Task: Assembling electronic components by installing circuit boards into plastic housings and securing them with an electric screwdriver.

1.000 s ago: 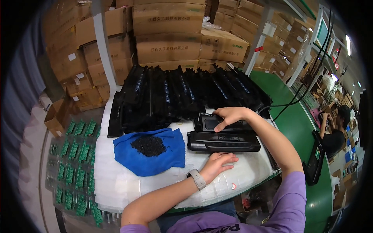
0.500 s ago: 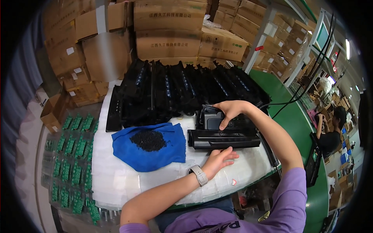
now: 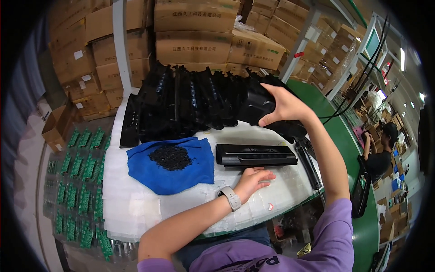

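Right hand (image 3: 283,105), upper centre-right of frame, grips a black plastic part (image 3: 257,105), lifted above the bench (image 3: 136,208) in front of the row of black cartridges (image 3: 190,102). Left hand (image 3: 253,178), lower centre, rests open with fingers spread, just beside and touching the near edge of a long black cartridge (image 3: 256,155) lying flat. Left of it, a blue cloth (image 3: 190,174) carries a heap of small black pieces (image 3: 170,157). Cardboard boxes (image 3: 195,34) stacked behind. Green parts (image 3: 79,181) at frame left.

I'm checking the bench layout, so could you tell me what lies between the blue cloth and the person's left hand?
Nothing: the head view shows only bare white table between the blue cloth and the left hand.
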The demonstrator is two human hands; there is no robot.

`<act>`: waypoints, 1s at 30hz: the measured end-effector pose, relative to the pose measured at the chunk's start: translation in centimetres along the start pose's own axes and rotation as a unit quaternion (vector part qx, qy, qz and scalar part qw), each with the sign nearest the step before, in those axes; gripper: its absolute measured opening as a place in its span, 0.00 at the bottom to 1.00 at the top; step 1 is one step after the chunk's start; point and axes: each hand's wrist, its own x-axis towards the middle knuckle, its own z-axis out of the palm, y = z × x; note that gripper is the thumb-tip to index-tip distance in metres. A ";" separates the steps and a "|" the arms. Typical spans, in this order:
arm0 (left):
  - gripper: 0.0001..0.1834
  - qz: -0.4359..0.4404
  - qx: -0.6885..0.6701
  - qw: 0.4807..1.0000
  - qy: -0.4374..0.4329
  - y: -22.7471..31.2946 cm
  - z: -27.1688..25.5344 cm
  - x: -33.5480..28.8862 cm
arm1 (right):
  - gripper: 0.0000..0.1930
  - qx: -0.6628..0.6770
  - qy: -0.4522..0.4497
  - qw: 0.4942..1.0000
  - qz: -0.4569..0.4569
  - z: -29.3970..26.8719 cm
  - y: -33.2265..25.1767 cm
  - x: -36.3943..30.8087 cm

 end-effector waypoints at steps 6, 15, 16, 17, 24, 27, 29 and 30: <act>0.17 -0.003 0.021 1.000 0.000 0.5 0.8 -0.5 | 0.36 0.086 -0.305 0.948 0.042 1.2 -1.9 1.1; 0.26 0.005 0.071 0.997 0.002 1.1 0.8 -1.2 | 0.51 0.356 -0.415 0.806 0.224 6.3 2.7 -1.0; 0.29 0.000 0.088 0.996 0.008 1.2 1.0 -1.3 | 0.53 0.360 -0.424 0.807 0.198 6.5 2.5 -1.1; 0.29 -0.001 0.089 0.996 0.005 1.0 1.2 -1.4 | 0.54 0.348 -0.431 0.817 0.162 6.5 2.2 -1.5; 0.21 -0.038 0.205 0.978 -0.025 0.0 2.4 -2.3 | 0.54 0.208 -0.357 0.906 0.088 5.7 1.9 -5.3; 0.17 -0.011 0.129 0.992 -0.006 -1.6 0.3 -1.3 | 0.52 0.360 -0.344 0.857 0.132 6.3 1.6 -6.3; 0.17 0.022 0.055 0.997 -0.042 -0.8 0.6 -1.8 | 0.50 0.401 -0.323 0.840 0.170 6.2 1.2 -6.6; 0.18 0.039 0.041 0.997 -0.057 -0.8 1.0 -1.9 | 0.49 0.399 -0.317 0.843 0.172 5.4 0.4 -7.0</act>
